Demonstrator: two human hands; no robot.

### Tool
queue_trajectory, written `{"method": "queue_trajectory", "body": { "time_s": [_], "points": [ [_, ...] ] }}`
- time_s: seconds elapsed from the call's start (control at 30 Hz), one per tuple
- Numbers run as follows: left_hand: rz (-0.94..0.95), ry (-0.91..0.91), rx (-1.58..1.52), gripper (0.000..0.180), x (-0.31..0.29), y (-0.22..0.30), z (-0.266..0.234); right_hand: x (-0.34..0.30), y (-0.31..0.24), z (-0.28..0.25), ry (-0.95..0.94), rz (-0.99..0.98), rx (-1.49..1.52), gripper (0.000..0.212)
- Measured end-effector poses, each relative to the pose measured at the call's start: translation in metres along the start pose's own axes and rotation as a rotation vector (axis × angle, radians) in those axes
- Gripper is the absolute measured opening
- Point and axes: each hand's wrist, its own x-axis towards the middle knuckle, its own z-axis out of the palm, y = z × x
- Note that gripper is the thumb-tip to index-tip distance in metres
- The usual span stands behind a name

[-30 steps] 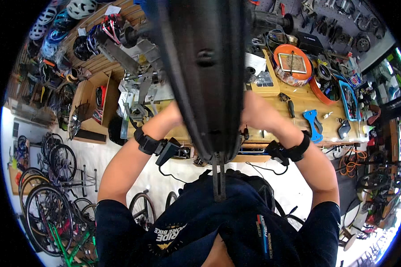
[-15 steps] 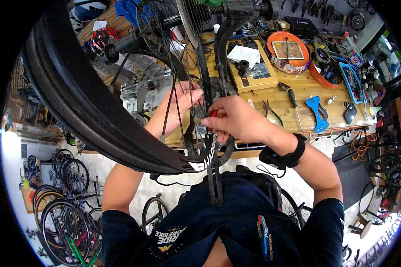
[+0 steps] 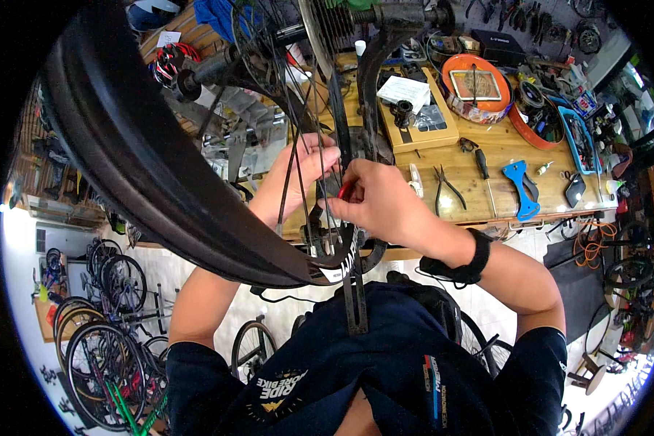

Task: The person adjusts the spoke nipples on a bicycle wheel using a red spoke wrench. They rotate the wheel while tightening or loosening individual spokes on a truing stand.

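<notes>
A bicycle wheel with a black rim [image 3: 160, 189] stands in a truing stand [image 3: 374, 69], tilted across the view in front of me. Its thin dark spokes [image 3: 289, 171] run up toward the hub and cassette [image 3: 325, 25]. My left hand [image 3: 303, 174] reaches in among the spokes, thumb and fingers pinched on one of them. At the lower part of the wheel, close to the rim, my right hand [image 3: 374, 200] grips a small red spoke wrench [image 3: 346, 190]. My fingers cover most of that tool.
On the wooden bench [image 3: 479, 196] lie pliers [image 3: 448, 190], a screwdriver [image 3: 485, 174] and a blue tool [image 3: 522, 190]. Farther back are a cardboard box [image 3: 429, 134], an orange round tray [image 3: 500, 109] and a blue bin [image 3: 580, 138]. Several bicycles [image 3: 109, 349] stand at left.
My right hand has turned slightly around the red spoke wrench, its knuckles rolling over. The left hand keeps its pinch. The whole view has shifted a little.
</notes>
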Motion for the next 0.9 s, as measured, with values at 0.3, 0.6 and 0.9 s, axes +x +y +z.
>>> {"method": "queue_trajectory", "body": {
  "time_s": [0.3, 0.6, 0.9],
  "points": [
    [-0.032, 0.067, 0.029, 0.043, 0.000, -0.002, 0.003, -0.004, -0.009, 0.016, 0.022, 0.002, -0.300, 0.030],
    [0.093, -0.006, 0.105, 0.045, -0.006, -0.003, -0.001, 0.022, 0.023, -0.008, -0.482, -0.104, 0.367, 0.031],
    [-0.044, 0.007, 0.353, 0.056, -0.037, 0.027, -0.013, -0.003, -0.007, -0.012, -0.392, 0.222, 0.340, 0.024]
  ]
}}
